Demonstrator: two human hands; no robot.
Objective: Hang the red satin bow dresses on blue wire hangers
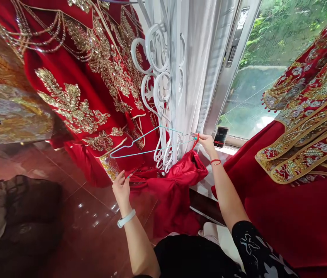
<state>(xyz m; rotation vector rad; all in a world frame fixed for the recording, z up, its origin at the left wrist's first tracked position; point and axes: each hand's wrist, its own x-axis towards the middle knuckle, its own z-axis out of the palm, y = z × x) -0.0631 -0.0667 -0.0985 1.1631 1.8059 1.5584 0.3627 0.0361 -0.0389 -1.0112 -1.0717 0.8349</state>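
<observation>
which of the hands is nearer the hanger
Right. The right hand is at the hanger's right end, pinching a red strap there; the left hand is apart from it, below its left end in the picture.

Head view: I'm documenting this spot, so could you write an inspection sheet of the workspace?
Surface: glossy reddish tiled floor.
Job's things: shiny red fabric garment; thin light-blue triangular hanger.
Clutter: dark brown fabric bundle, left; exact identity unclear.
Grippers: bare right hand pinches a red strap at the hanger's end; bare left hand at the garment's opposite side, grip unclear.
Cables: nothing seen.
Surroundings: white scrolled rack; silver-framed window; red gold-embroidered garments.
</observation>
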